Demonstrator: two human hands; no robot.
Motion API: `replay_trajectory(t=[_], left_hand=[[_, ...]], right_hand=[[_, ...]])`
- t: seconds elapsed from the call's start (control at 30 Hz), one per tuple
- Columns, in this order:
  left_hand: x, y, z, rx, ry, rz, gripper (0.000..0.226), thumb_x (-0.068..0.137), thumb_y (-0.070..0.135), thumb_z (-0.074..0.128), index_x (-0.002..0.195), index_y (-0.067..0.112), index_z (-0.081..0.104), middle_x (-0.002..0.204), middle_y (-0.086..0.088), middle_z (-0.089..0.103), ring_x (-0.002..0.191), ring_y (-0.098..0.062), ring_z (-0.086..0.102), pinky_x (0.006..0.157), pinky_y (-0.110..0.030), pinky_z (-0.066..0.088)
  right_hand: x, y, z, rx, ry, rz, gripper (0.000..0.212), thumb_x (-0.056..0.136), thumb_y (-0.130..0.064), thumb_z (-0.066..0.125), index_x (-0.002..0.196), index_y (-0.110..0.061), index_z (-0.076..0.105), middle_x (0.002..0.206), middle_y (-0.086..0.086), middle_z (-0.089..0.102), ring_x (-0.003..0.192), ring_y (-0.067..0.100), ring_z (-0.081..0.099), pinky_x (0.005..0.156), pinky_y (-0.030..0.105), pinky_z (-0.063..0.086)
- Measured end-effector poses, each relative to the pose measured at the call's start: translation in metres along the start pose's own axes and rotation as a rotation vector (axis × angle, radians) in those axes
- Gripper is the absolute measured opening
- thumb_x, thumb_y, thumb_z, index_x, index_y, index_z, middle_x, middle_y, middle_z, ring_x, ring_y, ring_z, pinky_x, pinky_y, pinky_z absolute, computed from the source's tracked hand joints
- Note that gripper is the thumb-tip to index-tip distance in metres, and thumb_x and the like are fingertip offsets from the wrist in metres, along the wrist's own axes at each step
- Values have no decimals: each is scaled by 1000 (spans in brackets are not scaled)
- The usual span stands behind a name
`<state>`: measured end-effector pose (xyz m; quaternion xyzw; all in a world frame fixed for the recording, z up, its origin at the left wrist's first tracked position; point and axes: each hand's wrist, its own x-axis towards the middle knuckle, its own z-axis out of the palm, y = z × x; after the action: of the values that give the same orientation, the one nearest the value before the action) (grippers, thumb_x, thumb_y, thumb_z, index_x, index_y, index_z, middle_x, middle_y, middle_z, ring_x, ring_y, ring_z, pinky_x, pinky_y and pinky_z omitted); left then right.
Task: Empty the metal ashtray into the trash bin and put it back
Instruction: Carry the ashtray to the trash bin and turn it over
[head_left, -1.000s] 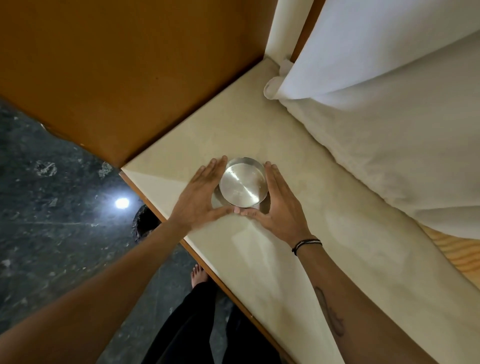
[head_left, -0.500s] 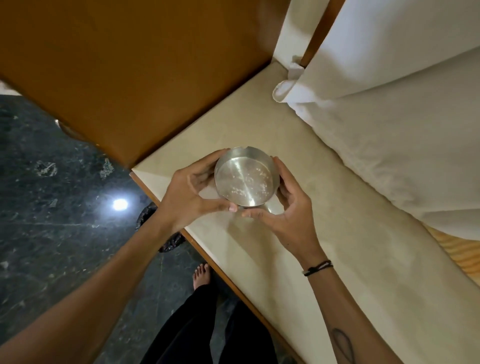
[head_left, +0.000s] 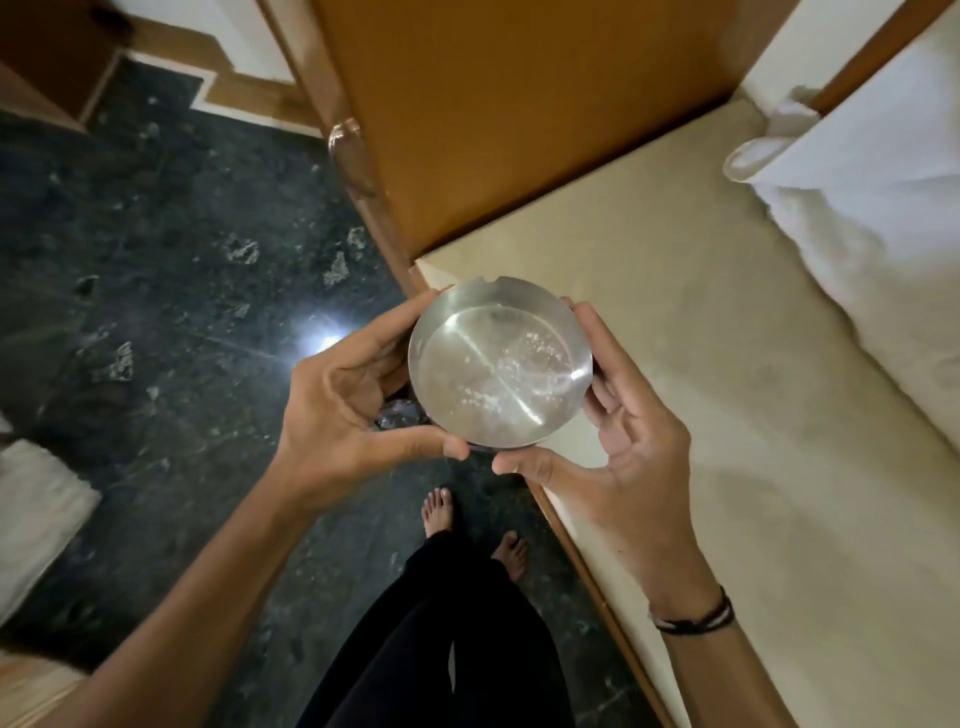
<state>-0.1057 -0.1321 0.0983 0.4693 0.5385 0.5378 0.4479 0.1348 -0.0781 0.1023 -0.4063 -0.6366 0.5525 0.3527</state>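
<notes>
Dark marble floor (head_left: 156, 260) at left, cream ledge (head_left: 727, 364) at right w/ white bedding (head_left: 883, 208) beyond. I hold the metal ashtray (head_left: 500, 364) lifted clear, over the ledge's edge and floor. Left hand (head_left: 353, 410) and right hand (head_left: 623, 441) curl fingers round opposite sides, thumbs under near rim: level carry, prob. so pale ash specks stay in. Trash bin: only a dark glint below ashtray, can't confirm.

Cream ledge (head_left: 701, 364) bears white bedding (head_left: 883, 197).
</notes>
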Motion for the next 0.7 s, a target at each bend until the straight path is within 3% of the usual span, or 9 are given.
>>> replay_trajectory(t=[0.1,0.2,0.27,0.43,0.53,0.63,0.7], left_hand=[[-15,2,-19,-41,48,-28,115,65,31,104,162,14,44,156,7,70,150,-23,64,121,-39,56],[-31,-10,-45,-79,86,-77,110,70,36,101,162,13,45,157,5,70,150,-22,64,121,-36,55],[-40,-27,-65,-105,104,-133,112,69,29,103,163,9,44,157,0,70,149,-24,64,121,-37,55],[-64,-96,-116,-148,80,-294,103,69,-14,92,161,10,51,160,-8,68,151,-27,63,122,-40,55],[-73,-153,-146,-188,43,-399,99,74,-17,87,162,6,50,162,-8,66,152,-27,62,123,-42,54],[-76,-209,-164,-206,22,-499,96,76,-19,83,161,14,53,159,1,69,148,-20,66,114,-32,60],[-76,-247,-174,-198,-3,-569,96,79,-28,77,160,18,54,157,6,70,147,-15,67,111,-27,61]], right_hand=[[-2,6,25,54,-25,30,117,65,-31,99,164,-11,42,167,-1,53,157,16,49,124,52,48],[0,18,57,112,-67,95,116,63,-26,99,164,-12,43,165,-5,56,155,14,51,125,51,48],[1,26,78,121,-89,133,115,64,-27,99,164,-13,44,164,-9,57,155,14,51,125,52,47],[4,67,134,118,-106,253,109,64,-27,98,160,-28,47,159,-25,57,155,7,48,129,52,42],[8,110,172,115,-78,335,107,60,-38,100,155,-37,50,159,-22,59,155,5,48,131,49,40],[7,163,201,138,-41,427,105,56,-31,102,149,-41,54,153,-27,62,153,2,50,131,48,41],[6,204,220,146,-22,476,110,57,-25,102,155,-34,53,158,-20,59,154,6,49,130,47,41]])
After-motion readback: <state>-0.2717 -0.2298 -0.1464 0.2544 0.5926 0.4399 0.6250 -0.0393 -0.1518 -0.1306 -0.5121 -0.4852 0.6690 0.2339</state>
